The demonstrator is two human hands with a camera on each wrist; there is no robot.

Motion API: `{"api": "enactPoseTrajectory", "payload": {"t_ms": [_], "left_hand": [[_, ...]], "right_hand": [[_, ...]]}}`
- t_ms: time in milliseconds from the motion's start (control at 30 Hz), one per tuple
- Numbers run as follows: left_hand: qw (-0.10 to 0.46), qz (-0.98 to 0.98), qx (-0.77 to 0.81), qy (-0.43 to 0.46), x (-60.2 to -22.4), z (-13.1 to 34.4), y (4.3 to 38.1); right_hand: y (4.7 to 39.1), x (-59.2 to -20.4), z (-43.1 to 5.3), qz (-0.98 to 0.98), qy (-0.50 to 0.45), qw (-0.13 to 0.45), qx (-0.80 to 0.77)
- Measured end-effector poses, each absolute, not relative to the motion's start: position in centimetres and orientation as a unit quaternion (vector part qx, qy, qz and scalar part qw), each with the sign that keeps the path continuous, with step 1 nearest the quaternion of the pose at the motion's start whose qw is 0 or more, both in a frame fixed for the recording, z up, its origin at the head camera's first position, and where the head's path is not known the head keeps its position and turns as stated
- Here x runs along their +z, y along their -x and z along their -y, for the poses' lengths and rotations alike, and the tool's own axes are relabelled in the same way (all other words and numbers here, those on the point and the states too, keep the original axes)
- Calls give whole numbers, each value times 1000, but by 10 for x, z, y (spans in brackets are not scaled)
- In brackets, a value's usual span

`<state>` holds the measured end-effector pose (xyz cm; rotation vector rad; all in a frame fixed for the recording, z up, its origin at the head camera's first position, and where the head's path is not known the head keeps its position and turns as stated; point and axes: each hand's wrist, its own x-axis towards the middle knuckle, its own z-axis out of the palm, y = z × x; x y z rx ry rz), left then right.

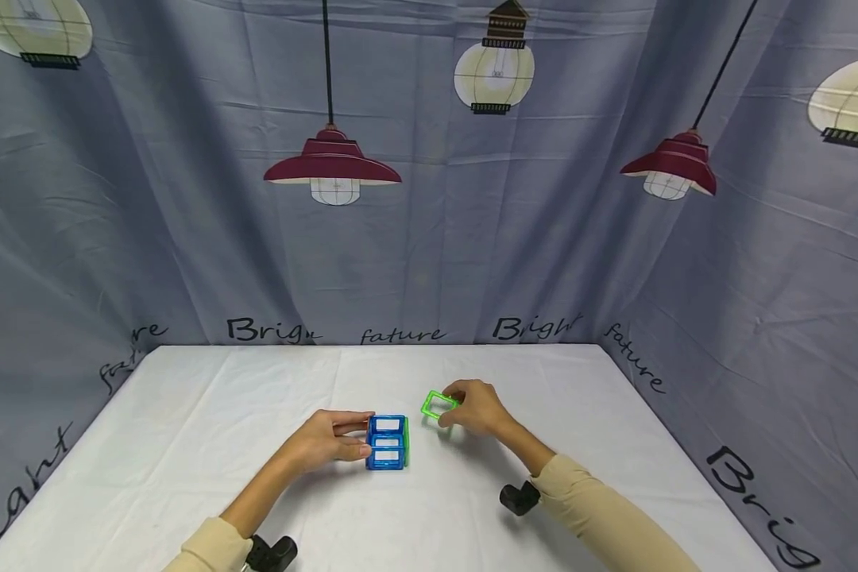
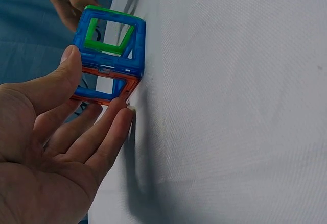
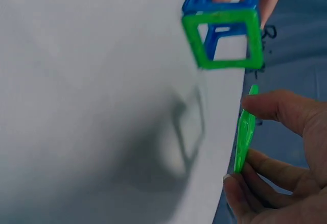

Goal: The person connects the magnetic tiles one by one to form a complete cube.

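My left hand [image 1: 325, 441] holds a small open-framed cube [image 1: 386, 435] of square magnetic tiles on the white table, thumb on one side and fingers on the other. Most of its sides are blue; a green tile [image 3: 222, 16] forms the side toward my right hand, and an orange-red tile [image 2: 132, 85] shows by the left fingers. To the right of the cube and apart from it, my right hand [image 1: 481, 407] pinches a single green square tile [image 3: 246, 132] by its edges. In the right wrist view this tile appears edge-on, its shadow falling on the cloth.
A white cloth [image 1: 257, 413] covers the table. Behind and at both sides hangs a grey-blue curtain [image 1: 429, 254] printed with lamps and lettering. Black wrist devices [image 1: 520, 499] sit at both beige sleeves [image 1: 600, 508].
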<state>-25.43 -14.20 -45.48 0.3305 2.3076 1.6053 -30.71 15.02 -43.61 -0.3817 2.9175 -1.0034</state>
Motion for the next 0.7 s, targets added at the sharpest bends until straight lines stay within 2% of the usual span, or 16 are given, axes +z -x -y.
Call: {"api": "enactPoseTrajectory", "payload": {"t_ms": [333,700], "left_hand": [[155,-810,554,-113,-453,142,254],[159,-807,555,-121,-453,144,253]], "right_hand": [[289,-408,-118,-922,209,39,-322],[280,-403,-95,-907,283,68,-304]]}}
